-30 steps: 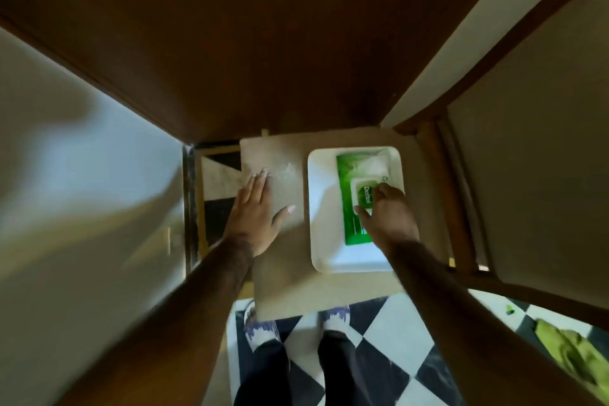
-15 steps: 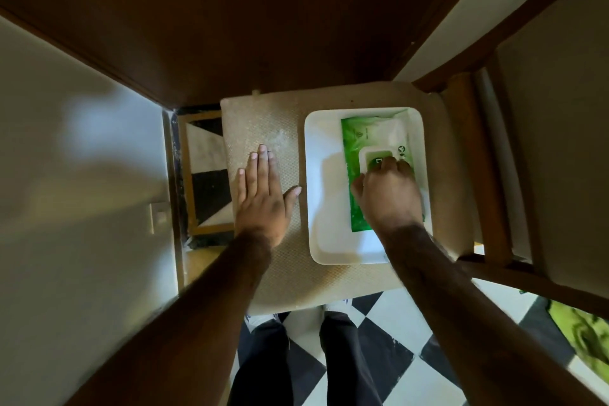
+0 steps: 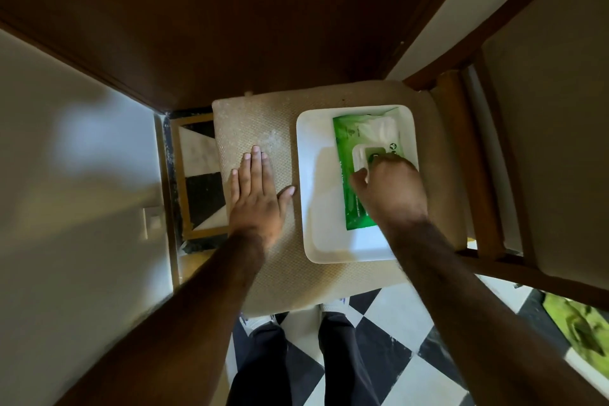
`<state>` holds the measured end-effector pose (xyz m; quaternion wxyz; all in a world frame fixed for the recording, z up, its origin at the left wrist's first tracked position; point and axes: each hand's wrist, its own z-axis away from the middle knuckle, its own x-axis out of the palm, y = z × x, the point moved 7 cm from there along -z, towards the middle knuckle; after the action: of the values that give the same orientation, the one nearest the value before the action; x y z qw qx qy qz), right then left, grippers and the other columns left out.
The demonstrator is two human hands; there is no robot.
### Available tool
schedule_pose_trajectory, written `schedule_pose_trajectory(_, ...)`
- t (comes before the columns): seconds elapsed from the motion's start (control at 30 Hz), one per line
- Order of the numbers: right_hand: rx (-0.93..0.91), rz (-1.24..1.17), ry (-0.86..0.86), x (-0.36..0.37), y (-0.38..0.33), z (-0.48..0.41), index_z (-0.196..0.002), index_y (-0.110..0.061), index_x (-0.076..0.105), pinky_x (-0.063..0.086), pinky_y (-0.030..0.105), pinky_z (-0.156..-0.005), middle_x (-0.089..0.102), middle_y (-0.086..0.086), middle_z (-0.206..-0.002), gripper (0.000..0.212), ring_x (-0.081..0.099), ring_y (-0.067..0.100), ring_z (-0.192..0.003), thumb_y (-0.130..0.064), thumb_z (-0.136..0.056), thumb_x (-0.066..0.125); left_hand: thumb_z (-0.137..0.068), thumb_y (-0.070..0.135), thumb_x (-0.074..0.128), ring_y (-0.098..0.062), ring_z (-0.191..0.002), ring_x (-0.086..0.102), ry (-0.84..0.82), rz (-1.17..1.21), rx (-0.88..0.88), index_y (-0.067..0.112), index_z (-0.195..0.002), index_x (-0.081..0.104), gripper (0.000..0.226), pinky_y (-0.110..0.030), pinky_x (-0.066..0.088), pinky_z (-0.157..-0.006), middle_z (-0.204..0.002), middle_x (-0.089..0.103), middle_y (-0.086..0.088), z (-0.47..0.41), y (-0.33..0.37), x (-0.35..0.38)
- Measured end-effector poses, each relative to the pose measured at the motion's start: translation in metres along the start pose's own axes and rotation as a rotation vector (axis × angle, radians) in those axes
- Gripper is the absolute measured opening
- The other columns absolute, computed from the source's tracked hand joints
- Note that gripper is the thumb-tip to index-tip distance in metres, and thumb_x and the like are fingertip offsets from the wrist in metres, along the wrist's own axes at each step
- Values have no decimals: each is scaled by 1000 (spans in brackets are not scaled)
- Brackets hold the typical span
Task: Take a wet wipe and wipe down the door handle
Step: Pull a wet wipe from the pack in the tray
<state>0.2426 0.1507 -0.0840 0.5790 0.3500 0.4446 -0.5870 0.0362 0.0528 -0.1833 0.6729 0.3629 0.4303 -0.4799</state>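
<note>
A green pack of wet wipes lies in a white rectangular tray on a beige padded chair seat. My right hand rests on the pack, fingers curled at its white flip lid, thumb against the lid's near edge. Whether the lid is lifted I cannot tell. My left hand lies flat on the seat left of the tray, fingers together, thumb touching the tray's edge. A dark wooden door fills the top of the view; its handle is not in sight.
A pale wall with a switch plate runs along the left. The chair's wooden back rails stand to the right. Black-and-white checked floor and my legs are below. A green cloth lies at the lower right.
The view has dropped closer to the chair. My right hand has curled tighter over the pack's flip lid. My left hand stays flat on the seat.
</note>
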Motion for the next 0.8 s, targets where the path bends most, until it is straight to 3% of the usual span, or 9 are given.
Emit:
schedule_pose_trajectory(0.07, 22, -226, 40, -5, 22, 4, -99, -1, 80, 51, 31, -68, 78, 16, -91, 34, 73, 32, -82, -29, -99, 61, -103, 62, 7, -28, -164, 1, -28, 130, -7, 10, -167, 6, 83, -49, 10, -132, -178, 2, -11, -3, -1, -12)
schedule_pose_trajectory(0.13, 151, -582, -8, -5, 48, 12, -105, -11, 85, 58, 26, -70, 82, 2, -89, 34, 76, 19, -83, -35, -95, 63, -104, 60, 21, -29, -161, 17, 12, 307, -52, 11, -165, 24, 78, -50, 26, -128, -175, 17, -11, -5, 0, -33)
schedule_pose_trajectory(0.2, 318, -908, -11, 1, 72, 20, -99, -27, 87, 63, 25, -77, 83, -9, -84, 32, 79, 11, -85, -42, -88, 61, -104, 54, 35, -27, -153, 33, 109, 420, -22, 11, -159, 41, 70, -45, 39, -120, -167, 35, -10, -6, 15, -58)
schedule_pose_trajectory(0.27, 445, -1112, 14, 8, 88, 23, -83, -40, 86, 65, 34, -87, 85, -9, -87, 23, 82, 17, -92, -47, -85, 64, -103, 45, 49, -31, -140, 50, 222, 418, 155, 6, -148, 56, 60, -43, 46, -112, -152, 55, -13, -5, 49, -81)
schedule_pose_trajectory(0.33, 515, -1254, 15, 15, 95, 23, -76, -41, 85, 66, 47, -94, 85, -5, -88, 21, 82, 18, -90, -44, -86, 67, -100, 34, 62, -36, -121, 65, 305, 365, 353, 3, -132, 70, 46, -47, 55, -101, -132, 70, -16, -4, 88, -93)
schedule_pose_trajectory(0.43, 516, -1357, 24, 20, 100, 20, -71, -42, 85, 64, 51, -93, 83, -11, -75, 24, 80, 4, -70, -40, -87, 67, -88, 28, 79, -36, -104, 72, 293, 235, 479, 8, -117, 80, 35, -46, 59, -83, -113, 78, -10, -8, 134, -95)
schedule_pose_trajectory(0.6, 523, -1375, 31, 25, 104, 19, -70, -46, 84, 63, 50, -91, 81, -13, -68, 24, 76, 2, -62, -40, -86, 68, -92, 39, 66, -32, -121, 60, 133, 37, 410, 15, -123, 74, 40, -45, 42, -94, -123, 70, -4, -24, 161, -80)
schedule_pose_trajectory(0.7, 547, -1408, 22, 31, 107, 18, -70, -45, 85, 63, 49, -94, 83, -10, -74, 23, 79, 9, -73, -43, -86, 68, -96, 38, 62, -32, -124, 55, 86, 21, 360, 15, -126, 71, 39, -45, 40, -96, -125, 67, -6, -29, 166, -74)
schedule_pose_trajectory(0.8, 543, -1385, 32, 32, 110, 17, -71, -40, 85, 64, 52, -98, 84, -5, -83, 22, 81, 23, -92, -44, -86, 69, -94, 36, 70, -31, -121, 57, 25, 112, 252, 13, -125, 70, 39, -44, 48, -95, -126, 66, -10, -37, 168, -75)
